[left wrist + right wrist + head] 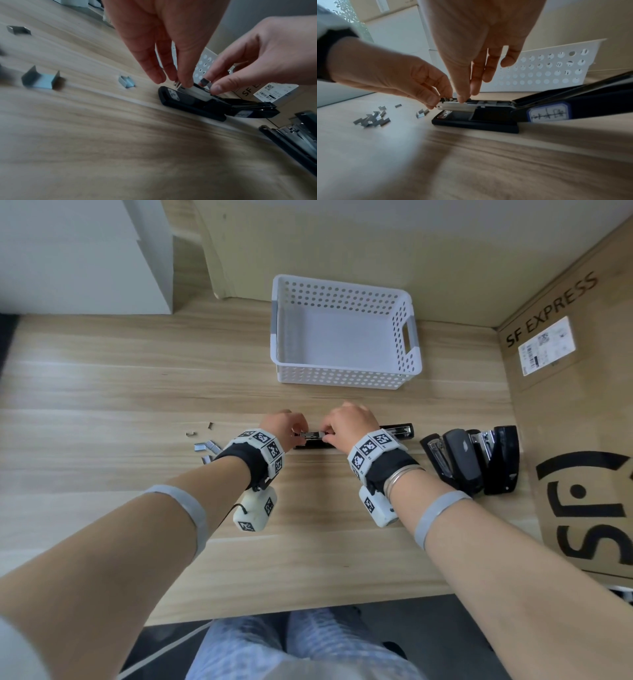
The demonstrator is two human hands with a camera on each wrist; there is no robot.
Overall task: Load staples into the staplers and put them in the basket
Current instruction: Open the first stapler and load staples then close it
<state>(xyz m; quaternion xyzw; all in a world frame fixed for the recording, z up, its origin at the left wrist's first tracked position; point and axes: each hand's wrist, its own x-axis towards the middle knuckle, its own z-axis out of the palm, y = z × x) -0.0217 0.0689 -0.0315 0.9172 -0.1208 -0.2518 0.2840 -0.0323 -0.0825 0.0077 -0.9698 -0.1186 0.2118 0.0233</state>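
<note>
A black stapler (397, 431) (188, 102) (476, 121) lies open on the wooden table, its lid folded back to the right and its metal magazine (457, 106) exposed. My left hand (296, 431) (173, 81) (435, 102) pinches the front end of the magazine. My right hand (325, 433) (211, 85) (467, 96) pinches a short staple strip (205, 81) right over the magazine channel. The white perforated basket (342, 371) (547, 70) stands empty behind the stapler.
Loose staple strips (205, 446) (41, 81) (371, 119) are scattered left of the stapler. Several more black staplers (472, 460) (291, 138) lie in a cluster at the right. A large cardboard box (565, 405) walls off the right side. The table's front edge is near my lap.
</note>
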